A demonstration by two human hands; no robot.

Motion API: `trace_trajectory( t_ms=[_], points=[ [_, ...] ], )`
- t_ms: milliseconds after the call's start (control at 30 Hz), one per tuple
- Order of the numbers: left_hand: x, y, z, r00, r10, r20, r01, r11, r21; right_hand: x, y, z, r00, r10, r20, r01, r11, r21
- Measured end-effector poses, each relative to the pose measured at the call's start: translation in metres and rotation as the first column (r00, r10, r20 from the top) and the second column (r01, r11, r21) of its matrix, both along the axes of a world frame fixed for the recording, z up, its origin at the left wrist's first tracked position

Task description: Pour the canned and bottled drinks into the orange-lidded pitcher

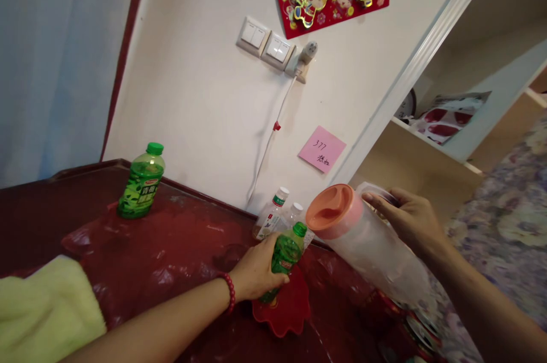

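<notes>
A green bottle (285, 255) was gripped by the left hand (256, 267) over a red dish (291, 307); whether the dish was touched could not be told. A jug (378, 263) was held tipped, by its handle, in the right hand (408, 216). Both were already in hand, with tops still on. Another bottle (143, 187) was left standing on the table (40, 206), held by nobody.

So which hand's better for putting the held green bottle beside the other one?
Probably the left hand: it grips the near bottle, and the other bottle stands over on the left. The right hand is farther away and holds the pitcher.
</notes>
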State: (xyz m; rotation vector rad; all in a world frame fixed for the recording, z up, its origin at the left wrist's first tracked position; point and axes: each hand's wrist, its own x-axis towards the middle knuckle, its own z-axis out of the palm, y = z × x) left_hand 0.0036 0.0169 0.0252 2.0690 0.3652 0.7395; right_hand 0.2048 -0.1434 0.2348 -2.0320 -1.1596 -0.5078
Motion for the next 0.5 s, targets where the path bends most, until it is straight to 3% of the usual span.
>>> trace_trajectory(
  t_ms=[500],
  points=[
    [-0.0004, 0.0002, 0.0023, 1.000, 0.004, -0.011, -0.004, 1.000, 0.012, 0.0003, 0.0050, 0.0071, 0.995, 0.019, 0.097, -0.015, 0.999, -0.040]
  ],
)
